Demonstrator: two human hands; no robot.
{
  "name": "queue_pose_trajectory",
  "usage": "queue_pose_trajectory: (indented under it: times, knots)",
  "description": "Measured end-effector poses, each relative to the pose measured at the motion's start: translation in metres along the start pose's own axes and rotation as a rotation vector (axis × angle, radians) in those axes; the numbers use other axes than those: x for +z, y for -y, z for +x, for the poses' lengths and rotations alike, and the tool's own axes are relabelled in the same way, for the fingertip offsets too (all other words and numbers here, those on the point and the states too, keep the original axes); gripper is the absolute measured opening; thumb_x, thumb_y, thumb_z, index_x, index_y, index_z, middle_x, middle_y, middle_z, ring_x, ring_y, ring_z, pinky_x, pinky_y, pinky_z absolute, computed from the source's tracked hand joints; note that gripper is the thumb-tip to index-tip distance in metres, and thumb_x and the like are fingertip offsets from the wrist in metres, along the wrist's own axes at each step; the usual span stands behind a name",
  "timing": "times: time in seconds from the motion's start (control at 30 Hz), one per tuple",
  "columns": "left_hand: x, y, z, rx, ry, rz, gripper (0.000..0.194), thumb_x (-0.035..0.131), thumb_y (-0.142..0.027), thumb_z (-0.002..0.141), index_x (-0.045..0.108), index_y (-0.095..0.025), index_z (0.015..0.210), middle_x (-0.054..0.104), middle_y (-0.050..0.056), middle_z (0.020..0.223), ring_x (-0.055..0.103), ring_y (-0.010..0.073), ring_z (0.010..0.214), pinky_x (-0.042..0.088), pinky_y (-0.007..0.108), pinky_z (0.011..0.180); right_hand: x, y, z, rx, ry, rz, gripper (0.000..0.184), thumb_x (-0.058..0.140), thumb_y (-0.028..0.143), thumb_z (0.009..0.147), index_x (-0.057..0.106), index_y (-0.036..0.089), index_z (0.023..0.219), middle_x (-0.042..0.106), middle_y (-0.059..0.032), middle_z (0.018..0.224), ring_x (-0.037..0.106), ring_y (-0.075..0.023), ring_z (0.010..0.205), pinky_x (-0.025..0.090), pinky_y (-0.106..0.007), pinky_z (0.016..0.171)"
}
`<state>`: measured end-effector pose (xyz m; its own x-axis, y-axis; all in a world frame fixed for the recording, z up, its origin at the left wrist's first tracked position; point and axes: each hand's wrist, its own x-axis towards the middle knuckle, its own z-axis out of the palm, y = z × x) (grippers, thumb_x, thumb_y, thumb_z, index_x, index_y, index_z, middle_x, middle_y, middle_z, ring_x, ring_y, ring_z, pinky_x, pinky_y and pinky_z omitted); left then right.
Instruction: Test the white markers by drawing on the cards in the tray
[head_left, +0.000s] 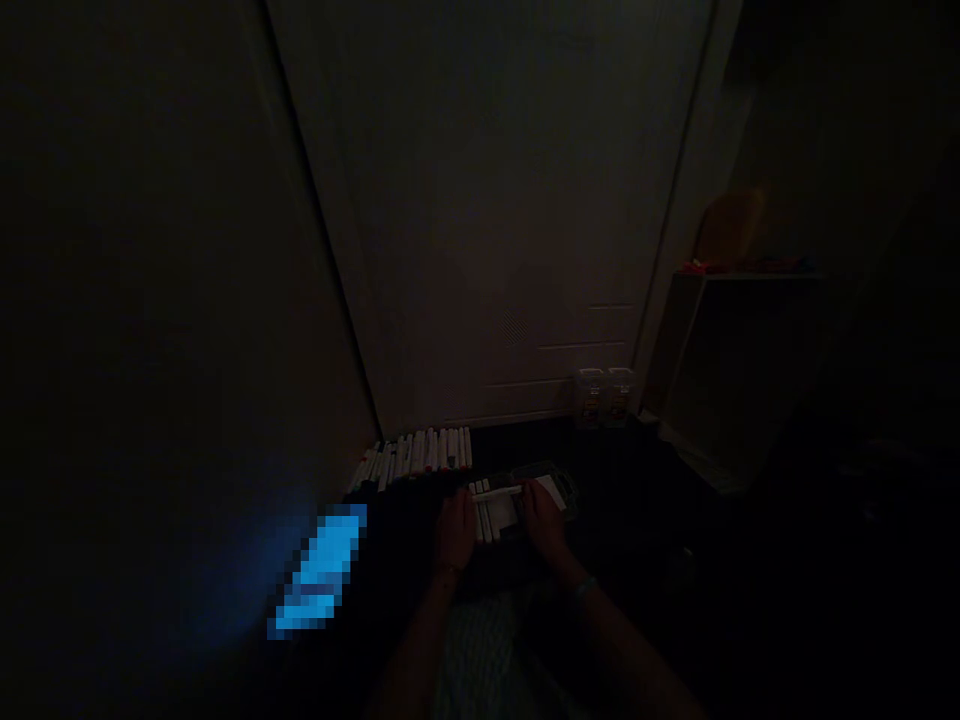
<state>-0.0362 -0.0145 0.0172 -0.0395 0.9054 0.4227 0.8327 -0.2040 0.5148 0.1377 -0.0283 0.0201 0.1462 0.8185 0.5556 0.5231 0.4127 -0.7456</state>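
The scene is very dark. A white marker [496, 493] lies crosswise between my two hands. My left hand [456, 525] is closed on its left end, and my right hand [541, 515] is closed on its right end. Below it is a clear plastic case [568, 492], its far part reaching out past my right hand. Several white markers [486, 522] stand side by side in the left of the case, next to my left hand. Fine detail of the fingers is lost in the dark.
Several more white markers [420, 452] lie in a row at the back left. Two clear containers [604, 398] stand against the pale door or panel [495, 250]. A pixelated bright blue screen [319, 575] glows at the left. At the right stands a cabinet [742, 370] with an orange object [727, 228] on top.
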Motion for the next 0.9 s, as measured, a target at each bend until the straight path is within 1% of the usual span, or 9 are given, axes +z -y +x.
queue_pose_trajectory:
  times: [0.13,0.23,0.27,0.37,0.43,0.57,0.73,0.9]
  knots:
    - [0.0036,0.0024,0.0006,-0.013,0.009,-0.009,0.031,0.026,-0.030,0.090,0.054,-0.020,0.100,0.056,0.006,0.088,0.054,0.0181,0.085,0.040,0.030,0.077,0.0003,-0.0023,0.0005,0.024,0.008,-0.021,0.032,0.027,0.032,0.092,0.056,0.020,0.097,0.061,-0.0049,0.093,0.056,-0.0157,0.085,0.042,-0.026,0.075]
    - [0.0038,0.0031,0.0006,-0.017,0.012,-0.024,0.031,0.027,-0.031,0.090,0.053,-0.020,0.102,0.055,0.006,0.089,0.054,0.0175,0.086,0.040,0.029,0.077,-0.0009,-0.0022,0.0002,0.030,0.007,-0.017,0.032,0.027,0.033,0.092,0.056,0.020,0.094,0.061,-0.0047,0.090,0.056,-0.0158,0.084,0.041,-0.026,0.075]
    - [0.0035,0.0031,0.0005,-0.013,0.017,-0.026,0.032,0.026,-0.031,0.090,0.054,-0.020,0.101,0.055,0.006,0.088,0.054,0.0174,0.085,0.040,0.029,0.076,-0.0015,-0.0019,-0.0001,0.032,0.003,-0.007,0.031,0.028,0.033,0.092,0.056,0.020,0.096,0.061,-0.0047,0.091,0.056,-0.0158,0.085,0.041,-0.026,0.076]
    - [0.0021,0.0026,0.0000,-0.011,0.023,-0.025,0.033,0.026,-0.033,0.090,0.055,-0.020,0.099,0.055,0.006,0.085,0.054,0.0174,0.082,0.040,0.029,0.074,-0.0034,-0.0002,-0.0008,0.066,-0.022,0.039,0.030,0.031,0.032,0.092,0.049,0.019,0.112,0.060,-0.0047,0.095,0.056,-0.0153,0.085,0.042,-0.025,0.074]
    - [0.0017,0.0022,-0.0004,-0.016,0.020,-0.019,0.033,0.026,-0.033,0.090,0.055,-0.019,0.099,0.055,0.006,0.085,0.054,0.0174,0.081,0.040,0.028,0.073,-0.0044,0.0008,-0.0009,0.081,-0.030,0.058,0.032,0.031,0.032,0.092,0.046,0.019,0.117,0.060,-0.0047,0.097,0.057,-0.0151,0.085,0.042,-0.025,0.074]
    - [0.0034,0.0028,-0.0009,-0.016,0.017,-0.024,0.036,0.024,-0.035,0.091,0.053,-0.020,0.104,0.055,0.006,0.089,0.054,0.0170,0.083,0.040,0.028,0.075,-0.0050,0.0021,-0.0003,0.049,-0.013,0.063,0.029,0.030,0.030,0.091,0.052,0.020,0.108,0.060,-0.0043,0.100,0.055,-0.0154,0.091,0.041,-0.026,0.078]
    - [0.0069,0.0056,0.0001,-0.023,0.011,-0.010,0.036,0.024,-0.035,0.091,0.053,-0.019,0.104,0.056,0.007,0.090,0.055,0.0172,0.085,0.041,0.028,0.076,-0.0053,0.0031,-0.0001,0.045,-0.003,0.055,0.029,0.031,0.030,0.091,0.053,0.021,0.106,0.061,-0.0035,0.095,0.056,-0.0150,0.086,0.041,-0.025,0.075]
    - [0.0082,0.0072,0.0005,-0.018,0.009,-0.011,0.038,0.022,-0.037,0.091,0.053,-0.020,0.103,0.055,0.006,0.087,0.055,0.0174,0.082,0.041,0.028,0.074,-0.0053,0.0026,-0.0002,0.041,-0.010,0.040,0.028,0.031,0.030,0.090,0.054,0.021,0.105,0.061,-0.0036,0.095,0.056,-0.0151,0.088,0.041,-0.025,0.076]
